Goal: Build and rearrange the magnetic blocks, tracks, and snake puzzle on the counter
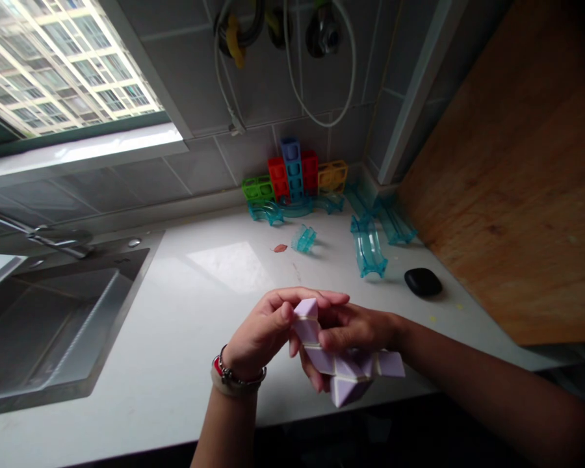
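Observation:
Between my hands is a lilac and white snake puzzle (347, 365), made of linked wedge segments and partly folded. My left hand (273, 318) closes on its upper end, with the thumb against the top wedge. Across the middle segments lies my right hand (353, 328), its thumb pressing the near side and other fingers curled underneath, partly hidden. The puzzle's lower end sticks out to the right, below my right wrist. Both hands are above the front part of the white counter (185, 351).
Coloured blocks (292, 172) stand against the tiled wall, with clear blue track pieces (368, 247) in front and to the right. A small blue piece (303, 239), a reddish leaf-like item (279, 248) and a black case (422, 282) lie nearer. At left is a sink (95, 374).

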Tool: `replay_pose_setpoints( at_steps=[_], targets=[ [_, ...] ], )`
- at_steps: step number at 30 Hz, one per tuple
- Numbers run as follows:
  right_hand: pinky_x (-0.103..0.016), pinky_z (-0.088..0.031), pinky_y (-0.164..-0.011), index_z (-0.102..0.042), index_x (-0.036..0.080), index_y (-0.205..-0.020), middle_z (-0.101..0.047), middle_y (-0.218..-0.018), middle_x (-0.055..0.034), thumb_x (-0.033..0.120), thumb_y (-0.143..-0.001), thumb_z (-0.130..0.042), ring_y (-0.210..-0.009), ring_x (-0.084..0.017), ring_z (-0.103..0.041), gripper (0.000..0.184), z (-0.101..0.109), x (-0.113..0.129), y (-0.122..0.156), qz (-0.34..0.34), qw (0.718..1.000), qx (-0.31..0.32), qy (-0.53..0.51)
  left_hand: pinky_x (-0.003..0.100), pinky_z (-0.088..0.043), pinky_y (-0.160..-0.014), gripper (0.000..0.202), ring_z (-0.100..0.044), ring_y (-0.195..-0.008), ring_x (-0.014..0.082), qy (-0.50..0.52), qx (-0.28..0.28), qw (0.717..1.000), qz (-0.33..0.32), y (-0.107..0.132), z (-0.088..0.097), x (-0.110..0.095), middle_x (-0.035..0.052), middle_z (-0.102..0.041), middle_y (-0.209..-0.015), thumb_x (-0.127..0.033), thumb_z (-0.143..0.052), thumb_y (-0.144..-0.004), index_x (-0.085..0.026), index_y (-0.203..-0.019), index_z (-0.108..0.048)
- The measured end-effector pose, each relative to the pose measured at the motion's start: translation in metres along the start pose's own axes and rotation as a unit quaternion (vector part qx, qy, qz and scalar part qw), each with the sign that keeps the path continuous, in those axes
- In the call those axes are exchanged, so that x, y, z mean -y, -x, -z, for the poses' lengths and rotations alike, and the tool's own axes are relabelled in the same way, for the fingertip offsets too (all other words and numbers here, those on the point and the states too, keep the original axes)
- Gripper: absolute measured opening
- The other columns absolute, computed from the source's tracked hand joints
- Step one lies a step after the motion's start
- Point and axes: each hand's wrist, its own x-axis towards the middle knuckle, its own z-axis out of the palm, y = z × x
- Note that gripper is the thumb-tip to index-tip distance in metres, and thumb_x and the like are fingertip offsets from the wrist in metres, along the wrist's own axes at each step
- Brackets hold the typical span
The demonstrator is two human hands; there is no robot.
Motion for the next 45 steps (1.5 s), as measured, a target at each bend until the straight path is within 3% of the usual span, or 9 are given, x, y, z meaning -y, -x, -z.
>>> replay_pose_setpoints(
  at_steps=[2, 6, 11, 17, 28, 32, 34, 38, 45],
  targets=[
    [-0.031, -0.057, -0.067, -0.063, 0.014, -0.111, -0.075, -0.086, -0.0107, 0.054, -0.09, -0.07, -0.072, -0.02, -0.071, 0.046, 0.001, -0.004, -0.001, -0.012, 0.999, -0.006, -0.032, 0.033, -0.059, -0.052, 0.056, -0.074, -0.075, 0.025, 0.044, 0.045, 0.998, 0.029, 0.0, 0.001, 0.001, 0.0172, -0.071, -0.127, -0.072, -0.069, -0.079, -0.022, -0.101, -0.077],
    [-0.038, -0.059, -0.078, -0.065, 0.014, -0.101, -0.077, -0.089, -0.0156, 0.061, -0.082, -0.074, -0.082, -0.027, -0.075, 0.052, 0.001, -0.005, -0.002, -0.056, 0.991, 0.096, -0.077, 0.059, -0.049, -0.104, 0.056, -0.064, -0.121, 0.0406, 0.082, 0.093, 0.992, 0.006, -0.004, -0.005, 0.002, 0.0158, -0.076, -0.11, -0.074, -0.075, -0.071, -0.022, -0.092, -0.078],
    [-0.039, -0.06, -0.074, -0.063, 0.013, -0.103, -0.076, -0.082, -0.0148, 0.054, -0.086, -0.073, -0.078, -0.028, -0.076, 0.046, 0.001, -0.012, -0.001, -0.075, 0.974, 0.167, -0.132, 0.059, -0.035, -0.116, 0.049, -0.066, -0.116, 0.0376, 0.092, 0.121, 0.988, -0.04, -0.008, -0.015, 0.003, 0.0122, -0.074, -0.092, -0.068, -0.077, -0.073, -0.02, -0.082, -0.074],
    [-0.03, -0.059, -0.059, -0.064, 0.011, -0.102, -0.076, -0.082, -0.0132, 0.056, -0.081, -0.077, -0.064, -0.021, -0.073, 0.052, -0.004, -0.012, 0.002, -0.057, 0.979, 0.076, -0.179, 0.057, -0.043, -0.11, 0.047, -0.061, -0.121, 0.0381, 0.096, 0.101, 0.988, -0.058, -0.008, -0.014, 0.007, 0.01, -0.064, -0.09, -0.066, -0.07, -0.083, -0.019, -0.089, -0.068],
    [-0.028, -0.059, -0.065, -0.065, 0.011, -0.105, -0.076, -0.085, -0.0097, 0.043, -0.094, -0.069, -0.066, -0.016, -0.072, 0.034, 0.001, 0.004, 0.0, -0.025, 0.993, -0.112, 0.034, 0.032, -0.061, -0.067, 0.039, -0.071, -0.096, 0.0259, 0.108, -0.024, 0.993, 0.037, -0.014, 0.001, 0.008, 0.0085, -0.064, -0.099, -0.053, -0.069, -0.089, -0.019, -0.075, -0.058],
    [-0.026, -0.056, -0.064, -0.067, 0.011, -0.092, -0.075, -0.082, -0.0075, 0.047, -0.092, -0.071, -0.067, -0.015, -0.071, 0.036, -0.003, 0.006, -0.003, -0.064, 0.974, -0.196, 0.09, 0.025, -0.058, -0.077, 0.038, -0.071, -0.093, 0.0181, 0.049, -0.129, 0.99, 0.002, -0.015, 0.007, 0.012, 0.0033, -0.064, -0.088, -0.031, -0.081, -0.082, -0.016, -0.067, -0.05],
    [-0.025, -0.055, -0.064, -0.068, 0.011, -0.09, -0.074, -0.083, -0.0072, 0.048, -0.089, -0.074, -0.069, -0.014, -0.07, 0.037, -0.003, 0.006, -0.005, -0.066, 0.963, -0.236, 0.11, 0.021, -0.056, -0.065, 0.036, -0.069, -0.073, 0.0123, 0.011, -0.161, 0.987, -0.001, -0.016, 0.007, 0.014, 0.0024, -0.066, -0.084, -0.031, -0.081, -0.083, -0.016, -0.069, -0.051],
    [-0.024, -0.055, -0.067, -0.069, 0.011, -0.095, -0.075, -0.087, -0.0084, 0.049, -0.086, -0.077, -0.073, -0.015, -0.071, 0.04, 0.001, 0.001, -0.008, -0.024, 0.956, -0.282, 0.08, 0.018, -0.041, -0.036, 0.034, -0.05, -0.044, 0.0062, 0.003, -0.142, 0.99, 0.027, -0.018, 0.004, 0.014, 0.0012, -0.066, -0.079, -0.048, -0.073, -0.088, -0.016, -0.091, -0.063],
    [-0.031, -0.057, -0.08, -0.066, 0.012, -0.113, -0.073, -0.104, -0.0109, 0.048, -0.085, -0.078, -0.089, -0.019, -0.072, 0.047, 0.014, -0.003, -0.006, 0.017, 0.95, -0.305, 0.064, 0.018, -0.044, -0.046, 0.039, -0.059, -0.057, 0.0093, -0.034, -0.147, 0.989, 0.006, -0.02, 0.0, 0.008, 0.0075, -0.073, -0.086, -0.05, -0.067, -0.092, -0.013, -0.103, -0.074]
  ],
)
